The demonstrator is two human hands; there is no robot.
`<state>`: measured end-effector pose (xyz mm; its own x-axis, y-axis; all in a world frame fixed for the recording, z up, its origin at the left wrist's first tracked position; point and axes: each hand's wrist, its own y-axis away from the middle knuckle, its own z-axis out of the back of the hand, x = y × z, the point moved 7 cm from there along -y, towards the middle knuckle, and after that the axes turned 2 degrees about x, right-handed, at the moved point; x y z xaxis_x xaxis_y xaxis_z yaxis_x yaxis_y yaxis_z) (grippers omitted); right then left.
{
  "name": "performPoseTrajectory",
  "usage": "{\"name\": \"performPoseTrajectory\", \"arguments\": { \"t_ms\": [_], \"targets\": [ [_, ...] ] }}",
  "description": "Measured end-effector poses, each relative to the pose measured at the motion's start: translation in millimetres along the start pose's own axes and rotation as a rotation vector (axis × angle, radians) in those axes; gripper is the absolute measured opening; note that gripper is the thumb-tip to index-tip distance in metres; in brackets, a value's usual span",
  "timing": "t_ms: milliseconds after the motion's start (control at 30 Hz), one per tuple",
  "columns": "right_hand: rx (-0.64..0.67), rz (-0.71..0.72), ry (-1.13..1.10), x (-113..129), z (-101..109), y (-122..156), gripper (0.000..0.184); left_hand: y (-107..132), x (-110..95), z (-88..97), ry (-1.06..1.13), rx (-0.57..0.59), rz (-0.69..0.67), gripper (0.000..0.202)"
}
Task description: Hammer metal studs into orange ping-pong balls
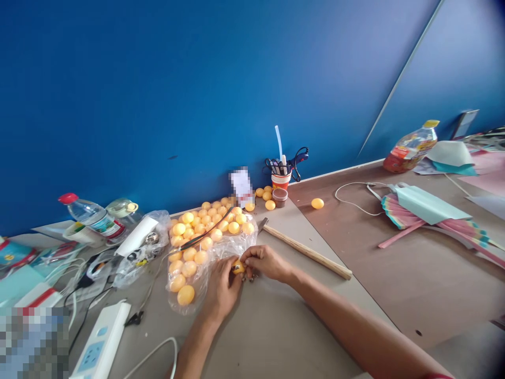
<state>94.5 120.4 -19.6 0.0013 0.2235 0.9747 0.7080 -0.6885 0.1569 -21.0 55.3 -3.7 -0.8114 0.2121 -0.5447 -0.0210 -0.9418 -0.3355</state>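
Orange, round, dark-marked ball (238,267), lower centre of frame: held in grip of left hand (221,289); right hand (266,262) alongside, grip unclear. Risk: uneven finger pressure could squirt it loose.

No text legible. Red-capped bottle (91,217): printed label (113,227), lettering too small. Yellow-capped bottle (412,146): label (401,152) illegible. White card (241,185): partly pixelated, unreadable. Cup (281,182): print too blurred.

Left — power strip (103,339), behind balls (199,229) — cup (280,181)
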Motion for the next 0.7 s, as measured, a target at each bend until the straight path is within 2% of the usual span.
{"name": "performPoseTrajectory", "arguments": {
  "t_ms": [233, 433, 600, 700],
  "targets": [
    [-0.008, 0.016, -0.001, 2.4, -2.0, -0.1, 0.023, 0.8, 1.7, -1.0, -0.007, -0.014, -0.003, 0.031],
    [-0.122, 0.032, 0.071, 1.4, 6.9, -0.6, 0.016, 0.3, 0.4, -0.8, -0.006, 0.0, -0.005, 0.03],
    [-0.072, -0.045, 0.026, -6.1, 0.1, -1.7, 0.018, 0.6, -1.7, -0.6, -0.005, 0.01, -0.004, 0.03],
    [-0.119, -0.058, 0.042, -6.1, 0.4, -1.2, 0.016, 0.7, -3.0, -0.4, -0.013, 0.017, -0.011, 0.031]
  ]
}}
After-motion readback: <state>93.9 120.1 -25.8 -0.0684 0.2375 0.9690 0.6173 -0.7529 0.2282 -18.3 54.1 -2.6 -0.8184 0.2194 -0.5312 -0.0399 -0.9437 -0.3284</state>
